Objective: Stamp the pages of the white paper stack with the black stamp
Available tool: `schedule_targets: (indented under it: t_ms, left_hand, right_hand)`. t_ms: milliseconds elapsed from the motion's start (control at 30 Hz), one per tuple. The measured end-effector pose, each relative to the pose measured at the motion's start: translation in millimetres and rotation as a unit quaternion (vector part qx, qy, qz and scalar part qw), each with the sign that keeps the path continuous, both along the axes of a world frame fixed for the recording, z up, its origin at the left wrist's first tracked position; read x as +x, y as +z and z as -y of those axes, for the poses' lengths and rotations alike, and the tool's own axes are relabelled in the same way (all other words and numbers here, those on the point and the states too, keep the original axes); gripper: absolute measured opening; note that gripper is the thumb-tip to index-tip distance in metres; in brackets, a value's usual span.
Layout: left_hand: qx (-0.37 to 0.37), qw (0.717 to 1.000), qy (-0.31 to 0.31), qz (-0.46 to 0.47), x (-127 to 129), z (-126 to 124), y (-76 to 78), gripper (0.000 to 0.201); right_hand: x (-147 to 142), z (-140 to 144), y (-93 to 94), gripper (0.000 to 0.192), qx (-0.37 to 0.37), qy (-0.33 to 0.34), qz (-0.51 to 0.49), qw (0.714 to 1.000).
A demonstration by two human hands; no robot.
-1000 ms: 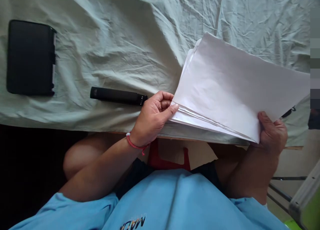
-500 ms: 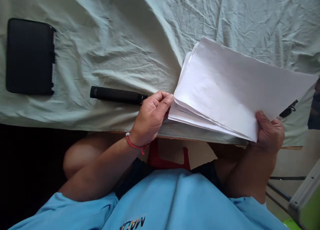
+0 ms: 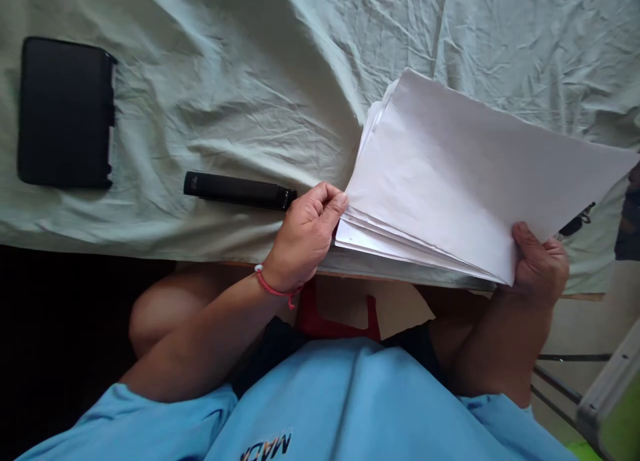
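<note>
A loose stack of white paper sheets (image 3: 450, 167) is held slightly fanned above the cloth at the table's near edge. My left hand (image 3: 310, 231), with a red string bracelet at the wrist, pinches the near left corner of the upper sheets. Below that corner, the lower sheets stand a little apart. My right hand (image 3: 540, 264) grips the stack's near right corner, thumb on top and the other fingers mostly hidden underneath. Just left of my left hand lies a long black stapler-like object (image 3: 235, 191).
A black box-shaped case or device (image 3: 67, 114) rests at the far left on the wrinkled pale green cloth (image 3: 240, 81). A small dark object, perhaps keys (image 3: 577, 222), pokes out beyond the paper's right edge. A red stool edge (image 3: 340, 324) shows beneath the table.
My left hand has lifted the sheets' near left corner very slightly, so the gap above the lower sheets is a bit wider. My right hand keeps its hold.
</note>
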State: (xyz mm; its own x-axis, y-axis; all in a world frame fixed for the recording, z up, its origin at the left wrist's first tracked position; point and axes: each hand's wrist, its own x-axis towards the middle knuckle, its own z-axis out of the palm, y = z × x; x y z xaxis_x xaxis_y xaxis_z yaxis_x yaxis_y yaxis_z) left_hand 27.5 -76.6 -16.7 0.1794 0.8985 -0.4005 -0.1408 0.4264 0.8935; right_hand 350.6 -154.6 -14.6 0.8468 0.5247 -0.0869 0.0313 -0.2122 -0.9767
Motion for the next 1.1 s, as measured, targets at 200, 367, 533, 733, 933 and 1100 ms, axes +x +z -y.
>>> schedule_targets:
  t_ms: [200,367,533,733,933,1100]
  left_hand:
    - [-0.009,1.000,0.001,0.005,0,0,1.9,0.037]
    - [-0.024,0.999,0.006,0.023,1,0,3.8,0.041]
    - [-0.039,0.997,0.023,0.060,4,-3,6.1,0.045]
    - [-0.071,0.991,-0.007,0.110,5,-9,10.4,0.049]
    - [0.023,0.999,-0.019,0.035,-6,-12,23.5,0.039]
    - [0.147,0.988,0.026,0.030,-26,-21,29.3,0.022]
  right_hand:
    - [-3,-1,2.5,0.046,-0.021,-0.006,0.011,1.000]
    - [-4,-3,3.6,0.049,-0.019,-0.010,0.004,1.000]
    - [-3,-1,3.3,0.048,-0.023,0.002,0.009,1.000]
    - [-7,0,5.3,0.043,-0.002,0.023,0.013,1.000]
    - [-16,2,7.9,0.037,0.077,0.011,0.048,0.996]
    - [-16,9,6.2,0.048,0.093,0.048,0.039,0.994]
